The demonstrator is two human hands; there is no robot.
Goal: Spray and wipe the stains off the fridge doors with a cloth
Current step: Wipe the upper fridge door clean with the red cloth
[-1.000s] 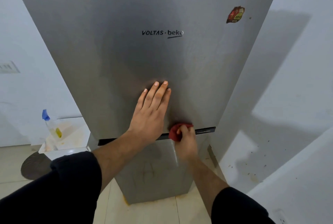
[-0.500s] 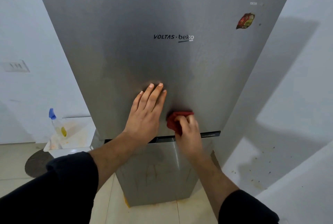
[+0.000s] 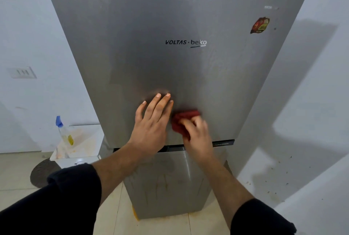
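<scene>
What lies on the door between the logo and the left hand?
Nothing: in the head view the stretch of upper door from the logo down to the left hand is bare grey metal, in shadow.

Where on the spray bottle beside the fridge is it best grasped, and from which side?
Likely around the clear body just under the blue trigger head of the spray bottle, from the side facing the fridge with the left hand, since the right hand grips the red cloth. The bottle stands head-up on the white unit, that side unblocked; nozzle direction is unclear.
</scene>
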